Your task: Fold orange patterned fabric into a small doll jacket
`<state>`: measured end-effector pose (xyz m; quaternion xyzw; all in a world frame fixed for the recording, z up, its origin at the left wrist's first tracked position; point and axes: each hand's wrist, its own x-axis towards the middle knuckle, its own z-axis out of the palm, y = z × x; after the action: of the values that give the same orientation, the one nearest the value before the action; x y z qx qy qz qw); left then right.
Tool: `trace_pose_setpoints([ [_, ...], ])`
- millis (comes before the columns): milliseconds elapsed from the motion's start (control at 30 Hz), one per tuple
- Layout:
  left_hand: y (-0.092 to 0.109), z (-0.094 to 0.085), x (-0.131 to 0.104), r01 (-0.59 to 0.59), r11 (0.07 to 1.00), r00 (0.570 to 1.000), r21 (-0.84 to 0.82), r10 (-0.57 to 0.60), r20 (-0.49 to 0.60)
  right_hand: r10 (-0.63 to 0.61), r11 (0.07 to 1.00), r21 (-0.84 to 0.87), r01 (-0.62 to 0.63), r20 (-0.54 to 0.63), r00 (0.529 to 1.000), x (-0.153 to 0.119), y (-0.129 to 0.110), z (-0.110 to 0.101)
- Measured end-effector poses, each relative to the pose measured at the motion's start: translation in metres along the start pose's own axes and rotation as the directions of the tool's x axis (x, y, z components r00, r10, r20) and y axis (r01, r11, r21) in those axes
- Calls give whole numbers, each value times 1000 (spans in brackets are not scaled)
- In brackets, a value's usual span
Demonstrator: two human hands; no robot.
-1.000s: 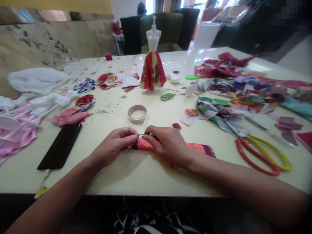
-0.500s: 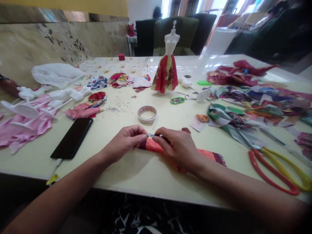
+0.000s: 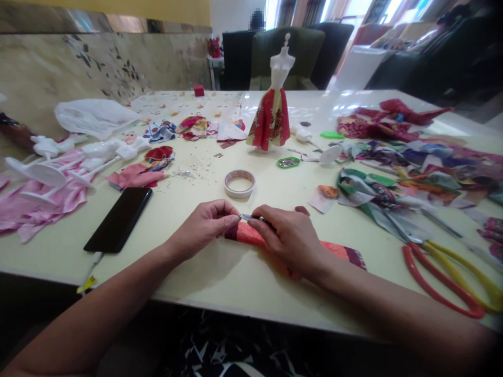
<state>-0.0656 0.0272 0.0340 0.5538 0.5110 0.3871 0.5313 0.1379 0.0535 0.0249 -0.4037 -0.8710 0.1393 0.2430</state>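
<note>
My right hand (image 3: pixel 288 235) is closed on a small metal tool (image 3: pixel 251 217), whose thin tip points left. My left hand (image 3: pixel 208 225) is pinched at that tip, over the dark end of a red-orange cloth strip (image 3: pixel 341 252); what its fingertips grip is too small to make out. The strip lies on the table, running right beneath my right hand and forearm. Just beyond my hands lies a roll of tape (image 3: pixel 240 184). A small brown scrap (image 3: pixel 302 210) rests beyond my right hand.
A phone (image 3: pixel 118 220) with a cable lies left. Large scissors (image 3: pixel 444 277) and fabric scraps (image 3: pixel 377 188) are right. A white mini mannequin (image 3: pixel 281 68) in a red and yellow skirt stands behind, near a green pin dish (image 3: pixel 288 162). White stands (image 3: pixel 43 173) lie on pink cloth.
The view has shifted slightly, so the table items appear a little further right. Both hands keep nearly the same pose around the metal tool.
</note>
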Motion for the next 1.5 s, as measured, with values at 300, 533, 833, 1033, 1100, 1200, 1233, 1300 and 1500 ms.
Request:
trace_pose_setpoints([
  [300, -1, -1, 0, 20, 1000, 1000, -15, -20, 8, -7, 1000, 22, 7, -25, 1000, 0, 1, 1],
  [533, -3, -11, 4, -14, 991, 992, 133, 30, -120, -5, 1000, 22, 5, 15, 1000, 0, 0, -2],
  [833, 3, -33, 6, -37, 836, 995, 547, -17, 93, 23, 995, -98, 6, 298, 954, 7, -12, 2],
  [1033, -6, -31, 11, -9, 802, 992, 597, -66, 104, 39, 976, -213, 42, 364, 931, 11, -18, 9],
  [1100, -8, -30, 12, -33, 787, 992, 616, -51, 117, 41, 968, -244, 52, 360, 932, 12, -19, 11],
  [1200, -9, -31, 13, -60, 767, 991, 638, -33, 132, 42, 959, -277, 65, 362, 931, 12, -20, 12],
  [1233, -10, -31, 13, -61, 765, 991, 642, -33, 133, 42, 955, -288, 71, 366, 930, 13, -21, 12],
  [1300, -10, -31, 13, -57, 762, 992, 645, -31, 124, 42, 945, -316, 87, 379, 924, 14, -23, 12],
  [1500, -10, -32, 13, -47, 762, 992, 645, -40, 119, 37, 911, -389, 139, 412, 911, 16, -27, 12],
])
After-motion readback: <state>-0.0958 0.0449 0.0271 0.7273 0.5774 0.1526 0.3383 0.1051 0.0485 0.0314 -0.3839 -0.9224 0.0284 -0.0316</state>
